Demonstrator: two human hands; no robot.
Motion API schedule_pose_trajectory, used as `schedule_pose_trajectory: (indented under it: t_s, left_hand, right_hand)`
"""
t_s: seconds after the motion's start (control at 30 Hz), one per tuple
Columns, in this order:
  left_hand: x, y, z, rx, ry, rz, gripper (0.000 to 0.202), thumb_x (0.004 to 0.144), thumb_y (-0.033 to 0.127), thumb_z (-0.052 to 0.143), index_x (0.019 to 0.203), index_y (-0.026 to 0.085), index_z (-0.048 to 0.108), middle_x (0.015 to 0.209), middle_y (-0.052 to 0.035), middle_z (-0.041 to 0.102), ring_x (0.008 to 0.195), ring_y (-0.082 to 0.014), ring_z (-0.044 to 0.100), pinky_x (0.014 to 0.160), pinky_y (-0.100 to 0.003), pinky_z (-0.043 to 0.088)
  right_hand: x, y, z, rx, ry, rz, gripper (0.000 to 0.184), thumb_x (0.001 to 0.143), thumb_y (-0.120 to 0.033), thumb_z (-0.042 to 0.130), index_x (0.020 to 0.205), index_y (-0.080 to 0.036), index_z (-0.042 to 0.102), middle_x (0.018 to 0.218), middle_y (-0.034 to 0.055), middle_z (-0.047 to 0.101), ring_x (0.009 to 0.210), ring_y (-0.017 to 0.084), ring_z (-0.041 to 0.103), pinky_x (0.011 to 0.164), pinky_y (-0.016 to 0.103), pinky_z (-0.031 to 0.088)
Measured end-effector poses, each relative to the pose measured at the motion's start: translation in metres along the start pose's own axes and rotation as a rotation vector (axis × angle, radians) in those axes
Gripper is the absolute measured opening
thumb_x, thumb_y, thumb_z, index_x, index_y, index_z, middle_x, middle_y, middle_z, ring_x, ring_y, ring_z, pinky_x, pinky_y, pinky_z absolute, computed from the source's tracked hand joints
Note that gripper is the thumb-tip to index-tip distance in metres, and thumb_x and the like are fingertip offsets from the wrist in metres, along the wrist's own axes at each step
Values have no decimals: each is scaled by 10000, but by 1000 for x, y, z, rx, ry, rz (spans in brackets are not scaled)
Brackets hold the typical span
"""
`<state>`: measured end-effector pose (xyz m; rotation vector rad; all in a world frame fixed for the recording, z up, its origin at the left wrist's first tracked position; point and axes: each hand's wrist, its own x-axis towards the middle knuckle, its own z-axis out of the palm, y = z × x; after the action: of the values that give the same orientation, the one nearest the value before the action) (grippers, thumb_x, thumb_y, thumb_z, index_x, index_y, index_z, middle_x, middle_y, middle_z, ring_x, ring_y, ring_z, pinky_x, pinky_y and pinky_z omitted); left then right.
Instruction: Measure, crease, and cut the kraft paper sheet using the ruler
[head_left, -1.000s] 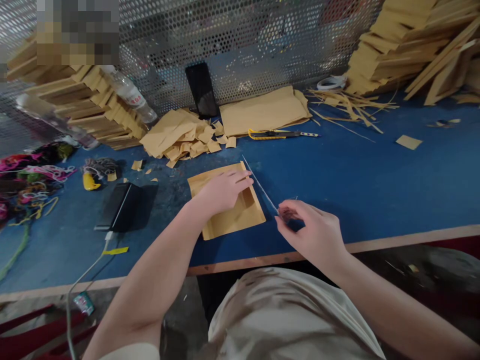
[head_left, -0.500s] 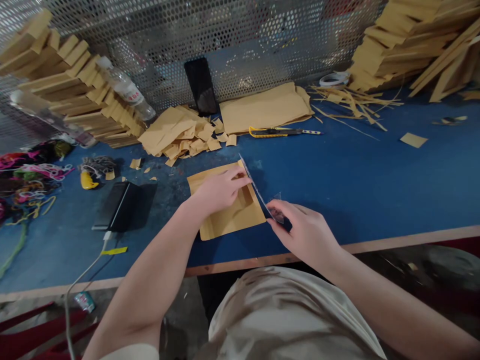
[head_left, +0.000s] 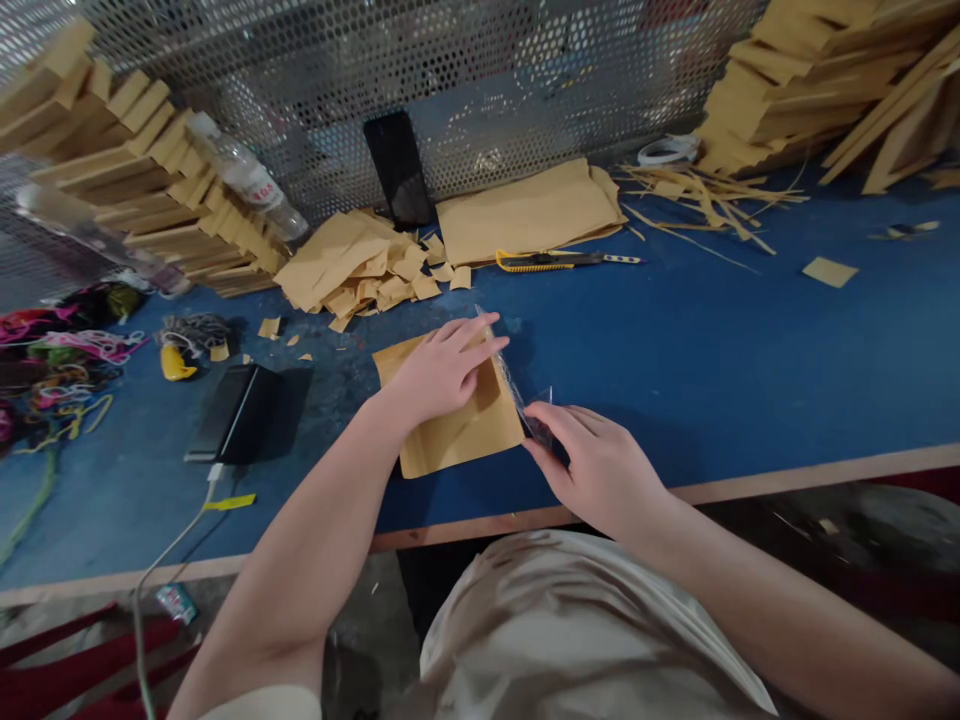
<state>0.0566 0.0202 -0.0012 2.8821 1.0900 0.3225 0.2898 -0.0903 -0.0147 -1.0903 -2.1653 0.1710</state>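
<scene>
The right hand has thumb and index finger closed on a clear plastic piece, at the right edge of the brown envelope. The plastic slants along that edge towards the left hand, which lies across the envelope, fingers extended and slightly apart. From where I stand I cannot tell whether its fingertips press on the plastic. The envelope lies flat on the blue table.

Beyond the envelope: a yellow-and-black cutter, lying just in front of a flat pile of brown paper. Beyond it and to its left: paper scraps and a black phone leaning on the perforated metal panel. Left of the envelope: a black device with a pale cable attached. Further left: tangled yarn. Well beyond the envelope to the right: thin paper strips and a tall stack of brown paper pieces.
</scene>
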Motion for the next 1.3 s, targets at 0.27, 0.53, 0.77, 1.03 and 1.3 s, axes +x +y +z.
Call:
schedule_pose_trajectory:
  t_s: [0.27, 0.53, 0.77, 1.03, 1.3]
  left_hand:
    - [-1, -4, 3, 44, 10, 6, 437, 966, 158, 489, 1390, 178, 594, 1479, -97, 585, 1370, -304, 487, 1139, -512, 441]
    - [-1, -4, 0, 1, -9, -18, 372, 992, 178, 485, 1325, 178, 651, 1434, -107, 618, 1416, -276, 486, 1181, -477, 405]
    - [-3, -3, -3, -81, -98, -63, 401, 1024, 241, 448, 1380, 171, 622, 1528, -119, 540, 1425, -263, 504, 1181, -447, 421]
    - [0, 8, -8, -129, -226, -230, 642, 953, 588, 635, 1445, 179, 575, 1672, -122, 342, 1484, -330, 435, 1194, -444, 406]
    - [-1, 13, -10, -143, -225, -255, 856, 788, 712, 753, 1428, 176, 561, 1674, -144, 328, 1487, -370, 418, 1189, -486, 403]
  right_hand:
    - [1, -3, 3, -14, -15, -47, 190, 975, -82, 531, 1140, -170, 564, 880, 63, 717, 765, 204, 666, 666, 333, 554]
    - [0, -8, 9, -157, -75, -131, 190, 991, -63, 486, 1120, -149, 596, 888, 106, 736, 796, 233, 671, 668, 365, 554]
    - [-4, -2, 7, -116, -96, -140, 167, 995, -179, 585, 1156, -133, 593, 921, 129, 729, 826, 259, 666, 675, 395, 564]
    - [-5, 2, 5, 10, -122, -146, 204, 994, -129, 558, 1197, -134, 575, 960, 132, 725, 906, 255, 675, 768, 391, 600]
    - [-4, 2, 6, 74, -124, -123, 272, 963, -130, 598, 1234, -148, 593, 973, 137, 736, 930, 274, 698, 779, 417, 613]
